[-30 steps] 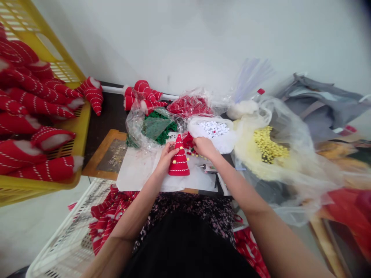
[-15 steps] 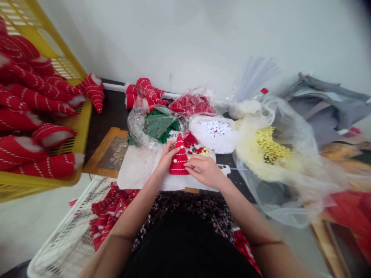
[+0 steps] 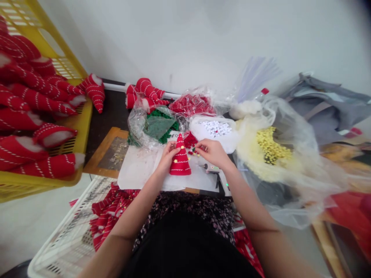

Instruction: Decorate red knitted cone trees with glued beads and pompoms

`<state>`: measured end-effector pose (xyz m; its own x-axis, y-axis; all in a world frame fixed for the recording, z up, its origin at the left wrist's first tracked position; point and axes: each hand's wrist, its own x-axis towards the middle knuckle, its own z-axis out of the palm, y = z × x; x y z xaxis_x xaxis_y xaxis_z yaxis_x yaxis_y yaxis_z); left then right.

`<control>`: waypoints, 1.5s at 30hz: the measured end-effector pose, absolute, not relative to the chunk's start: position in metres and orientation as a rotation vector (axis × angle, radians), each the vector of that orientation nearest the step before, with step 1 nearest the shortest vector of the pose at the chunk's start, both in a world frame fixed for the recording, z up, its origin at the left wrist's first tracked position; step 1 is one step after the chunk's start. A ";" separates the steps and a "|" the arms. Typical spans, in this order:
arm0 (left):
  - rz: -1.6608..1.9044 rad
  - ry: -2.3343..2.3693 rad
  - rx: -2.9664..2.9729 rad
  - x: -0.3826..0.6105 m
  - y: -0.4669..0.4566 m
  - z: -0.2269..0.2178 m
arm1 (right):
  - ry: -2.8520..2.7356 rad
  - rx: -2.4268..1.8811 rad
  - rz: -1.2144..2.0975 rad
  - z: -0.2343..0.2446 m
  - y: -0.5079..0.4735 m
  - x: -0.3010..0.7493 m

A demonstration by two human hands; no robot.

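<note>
At far left, a yellow crate (image 3: 85, 122) holds a heap of red hats (image 3: 37, 96) with white stitched stripes, and a white crate (image 3: 62, 227) below it holds more red cloth. On the white sheet (image 3: 137, 168), your left hand (image 3: 169, 160) grips the red cone (image 3: 180, 161), fingers wrapped around its left flank and thumb toward the tip. The cone stands upright on the sheet, just beside the spilled red beads (image 3: 191, 148). It looks light and soft, probably stuffed fabric, so it will likely dent under a hard squeeze; the lower flank and base seem the safest places to hold it, clear of the yellow dots (image 3: 182, 147) near the top. Your right hand (image 3: 213, 152) hovers just right of the cone, its fingertips (image 3: 198, 145) pinched together over the beads. Whether they hold a bead, I cannot tell, as anything that small would be hidden. Your left hand hides the cone's far side. Beyond, a glue gun (image 3: 208, 167) lies on the sheet, and a bag of yellow beads (image 3: 272, 146) sits at right.
</note>
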<state>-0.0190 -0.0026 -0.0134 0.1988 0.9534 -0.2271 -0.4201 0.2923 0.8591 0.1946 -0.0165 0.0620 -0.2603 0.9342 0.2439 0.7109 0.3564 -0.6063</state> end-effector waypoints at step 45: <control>1.122 0.865 0.737 -0.019 -0.007 -0.009 | -1.834 -1.219 0.595 0.064 0.097 0.171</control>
<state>-0.0190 -0.0068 -0.0093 0.1928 0.9587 -0.2089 -0.4458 0.2752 0.8518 0.1714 0.0968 0.0641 -0.1799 0.9076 0.3793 0.5123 0.4156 -0.7515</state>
